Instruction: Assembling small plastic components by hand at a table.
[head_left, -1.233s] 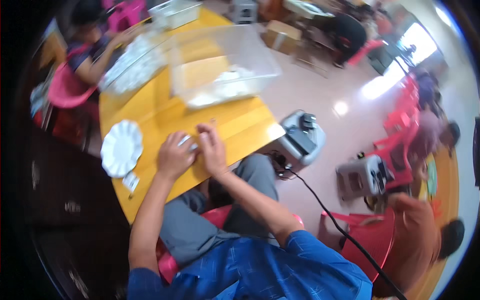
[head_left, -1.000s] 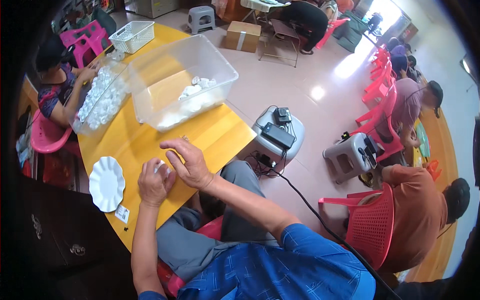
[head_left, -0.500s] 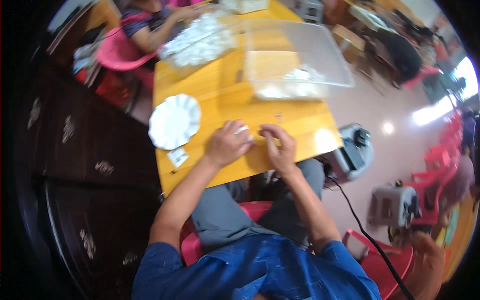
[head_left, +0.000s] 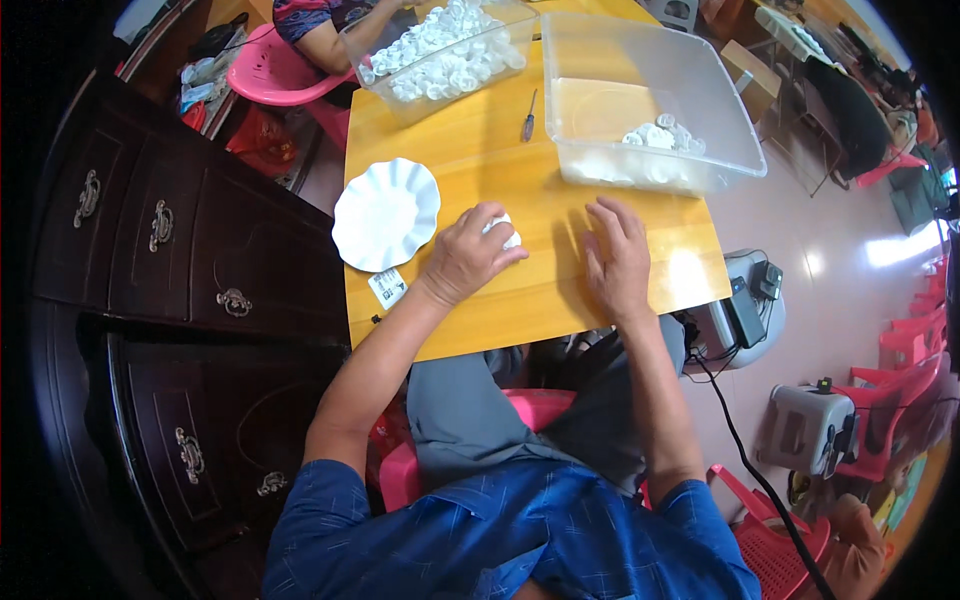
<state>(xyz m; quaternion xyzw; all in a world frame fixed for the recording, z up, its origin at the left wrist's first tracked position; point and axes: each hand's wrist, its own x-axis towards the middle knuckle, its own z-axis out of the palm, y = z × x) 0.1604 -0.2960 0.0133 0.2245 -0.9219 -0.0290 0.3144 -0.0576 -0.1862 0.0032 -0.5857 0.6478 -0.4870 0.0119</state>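
My left hand is closed around a small round white plastic piece, held just above the yellow table. Its fingers hide most of the piece, so I cannot tell its exact kind. To the right, my right hand hovers over the tabletop with its fingers apart and nothing in them. Left of my left hand lies a white dish with a wavy rim. A small white printed card touches the table beside that dish.
A clear plastic bin at the far right holds some white pieces. Another clear bin, heaped with similar pieces, stands at the far left by a seated person's arm. Between the bins lies a screwdriver. Dark drawers flank the left side.
My right hand has moved away from the left one, to the right, and its fingers have spread. My left hand still holds the white piece. The whole view has shifted somewhat.
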